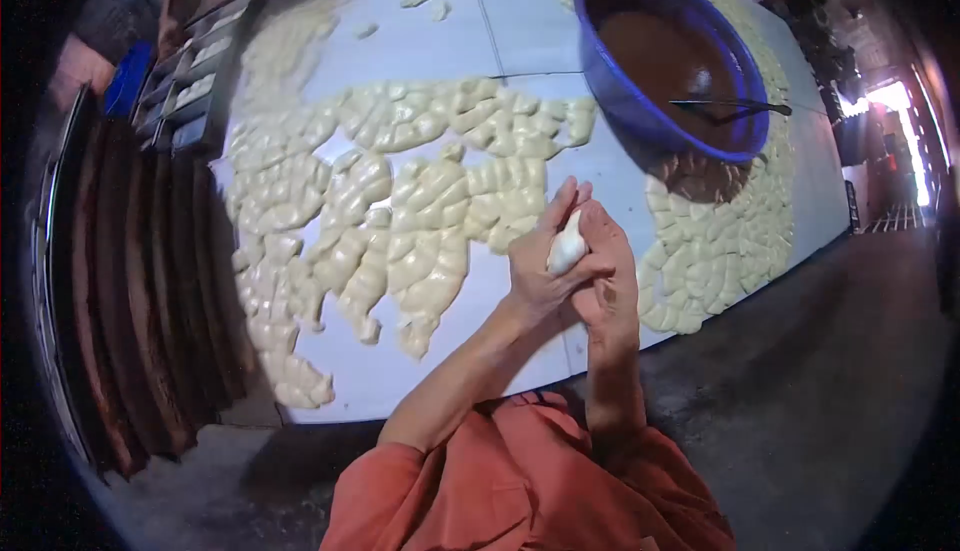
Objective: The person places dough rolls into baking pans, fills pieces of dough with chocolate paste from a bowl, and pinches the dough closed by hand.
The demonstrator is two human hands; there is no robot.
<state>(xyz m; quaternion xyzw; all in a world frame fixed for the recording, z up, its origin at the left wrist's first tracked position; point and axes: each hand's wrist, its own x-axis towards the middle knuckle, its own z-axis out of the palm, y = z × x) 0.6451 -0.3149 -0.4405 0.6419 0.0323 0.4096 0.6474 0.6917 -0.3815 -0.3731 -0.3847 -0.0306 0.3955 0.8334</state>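
A small white dough piece point(567, 247) is held between my two hands above the front of the white table point(500, 336). My left hand point(541, 256) wraps it from the left, its thumb and fingers bent around it. From the right, my right hand point(610, 261) presses against it, palm toward the dough, fingertips pointing away from me. Both hands touch each other near the fingertips. Left of them, a broad sheet of joined pale dough pieces point(425, 206) covers the table. More flattened dough pieces point(715, 251) lie to the right.
A large purple basin point(640, 116) of brown contents stands at the back right, a dark-handled utensil point(740, 106) across its rim. Dark ridged boards point(150, 291) stand along the left edge, near a tray rack point(200, 76). The floor point(800, 401) shows at right.
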